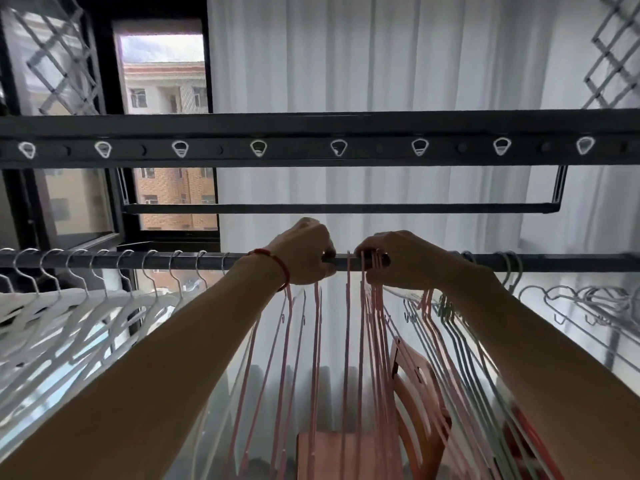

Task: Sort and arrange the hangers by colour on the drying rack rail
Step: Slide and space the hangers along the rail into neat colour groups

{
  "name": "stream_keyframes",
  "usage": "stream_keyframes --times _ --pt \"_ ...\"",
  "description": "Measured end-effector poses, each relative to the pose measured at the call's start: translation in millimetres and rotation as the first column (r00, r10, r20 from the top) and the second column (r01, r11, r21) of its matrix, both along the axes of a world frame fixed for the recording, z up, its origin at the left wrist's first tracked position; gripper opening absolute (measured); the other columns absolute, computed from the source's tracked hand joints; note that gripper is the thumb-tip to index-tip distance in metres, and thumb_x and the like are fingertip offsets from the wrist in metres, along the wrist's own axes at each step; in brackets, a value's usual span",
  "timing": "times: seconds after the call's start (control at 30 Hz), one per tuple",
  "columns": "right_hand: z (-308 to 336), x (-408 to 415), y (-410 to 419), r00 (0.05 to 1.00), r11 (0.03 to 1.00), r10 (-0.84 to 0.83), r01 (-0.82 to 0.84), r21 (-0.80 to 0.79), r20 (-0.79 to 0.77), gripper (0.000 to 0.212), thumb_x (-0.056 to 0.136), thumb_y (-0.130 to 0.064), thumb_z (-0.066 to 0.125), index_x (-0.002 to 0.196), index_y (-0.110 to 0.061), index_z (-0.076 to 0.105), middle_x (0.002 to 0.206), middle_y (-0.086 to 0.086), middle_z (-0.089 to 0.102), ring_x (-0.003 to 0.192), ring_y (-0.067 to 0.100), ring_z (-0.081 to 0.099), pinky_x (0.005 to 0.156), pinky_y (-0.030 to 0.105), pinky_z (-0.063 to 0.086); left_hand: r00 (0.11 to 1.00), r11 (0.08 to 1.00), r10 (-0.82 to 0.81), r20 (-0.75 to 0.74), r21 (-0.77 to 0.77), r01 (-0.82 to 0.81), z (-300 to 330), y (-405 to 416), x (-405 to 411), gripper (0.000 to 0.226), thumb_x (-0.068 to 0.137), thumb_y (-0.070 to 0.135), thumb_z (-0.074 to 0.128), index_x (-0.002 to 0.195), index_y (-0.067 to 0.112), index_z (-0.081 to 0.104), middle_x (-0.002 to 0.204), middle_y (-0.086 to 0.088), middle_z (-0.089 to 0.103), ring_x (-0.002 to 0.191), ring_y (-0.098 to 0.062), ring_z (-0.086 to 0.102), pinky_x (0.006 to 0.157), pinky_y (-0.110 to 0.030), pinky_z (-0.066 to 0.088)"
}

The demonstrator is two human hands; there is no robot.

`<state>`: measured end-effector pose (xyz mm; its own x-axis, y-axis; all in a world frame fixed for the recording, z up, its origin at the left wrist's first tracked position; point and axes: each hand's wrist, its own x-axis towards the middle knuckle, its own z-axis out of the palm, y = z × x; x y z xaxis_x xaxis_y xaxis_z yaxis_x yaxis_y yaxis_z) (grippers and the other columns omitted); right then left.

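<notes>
White hangers (69,313) hang by metal hooks along the left stretch of the dark drying rack rail (104,259). The left hand (304,254), a red cord bracelet (277,265) at its wrist, curls its fingers around the rail at the middle. Just beside it, pink hangers (363,341) hang bunched, and the right hand (394,258) clamps over their hooks on the rail. Further right hang pale blue-green hangers (457,341), then clear ones (581,306). A pink chair (415,393) stands below.

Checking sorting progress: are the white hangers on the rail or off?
On: the white hangers hang by metal hooks over the rail, left of both hands.
</notes>
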<state>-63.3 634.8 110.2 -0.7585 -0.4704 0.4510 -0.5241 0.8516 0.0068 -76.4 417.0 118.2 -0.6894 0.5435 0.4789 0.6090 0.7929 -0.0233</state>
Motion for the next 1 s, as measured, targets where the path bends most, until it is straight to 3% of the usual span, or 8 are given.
stream_keyframes --times 0.2,0.43,0.73,0.8,0.9,1.0 --pt "-1 3 3 0.999 0.997 0.019 -0.016 -0.075 0.043 0.034 0.088 -0.043 0.068 0.117 -0.026 0.067 0.093 -0.010 0.068 0.080 0.005 0.063 0.073 0.023 0.051 1.000 1.000 -0.001 0.013 0.024 0.001 1 1 2 0.025 0.091 0.029 0.068 0.109 0.014 0.075 0.110 -0.006 0.063 0.108 -0.020 0.056 0.090 -0.031 0.050" --pt "4 8 7 0.997 0.998 0.015 -0.011 -0.055 0.073 0.030 0.086 -0.039 0.067 0.114 -0.029 0.066 0.090 -0.011 0.068 0.081 0.007 0.063 0.079 0.035 0.056 1.000 1.000 0.009 0.007 0.020 -0.009 2 -8 4 0.027 0.089 0.030 0.070 0.113 0.016 0.074 0.117 -0.005 0.060 0.114 -0.020 0.053 0.094 -0.031 0.048" --pt "7 5 7 0.995 0.999 0.042 -0.040 -0.026 0.090 0.029 0.086 -0.042 0.068 0.113 -0.030 0.066 0.085 -0.018 0.064 0.078 0.001 0.061 0.078 0.029 0.053 0.999 1.000 0.022 -0.026 -0.006 -0.023 1 -17 6 0.027 0.090 0.027 0.070 0.113 0.016 0.075 0.117 -0.007 0.060 0.114 -0.021 0.054 0.095 -0.036 0.052" --pt "7 4 6 0.995 0.999 0.048 -0.046 -0.022 0.089 0.031 0.087 -0.042 0.069 0.115 -0.029 0.066 0.084 -0.019 0.064 0.077 0.000 0.061 0.076 0.027 0.051 0.999 1.000 0.024 -0.027 -0.009 -0.025 2 -17 6 0.027 0.090 0.026 0.069 0.114 0.015 0.074 0.117 -0.008 0.062 0.114 -0.020 0.054 0.096 -0.036 0.051" --pt "8 4 7 0.996 0.999 0.034 -0.032 -0.017 0.085 0.052 0.087 -0.048 0.070 0.132 -0.025 0.060 0.093 -0.024 0.061 0.082 -0.003 0.058 0.079 0.019 0.045 0.999 0.999 0.034 -0.020 -0.014 -0.034 2 -19 6 0.027 0.090 0.025 0.070 0.114 0.014 0.075 0.116 -0.008 0.062 0.113 -0.022 0.056 0.095 -0.038 0.052" --pt "9 6 12 0.995 0.999 0.030 -0.027 -0.037 0.091 0.051 0.081 -0.055 0.071 0.123 -0.027 0.064 0.101 -0.015 0.069 0.087 0.001 0.063 0.085 0.026 0.053 0.999 0.999 0.043 -0.010 -0.012 -0.043 3 -21 5 0.027 0.089 0.026 0.070 0.113 0.014 0.075 0.117 -0.007 0.061 0.113 -0.022 0.056 0.095 -0.039 0.053"
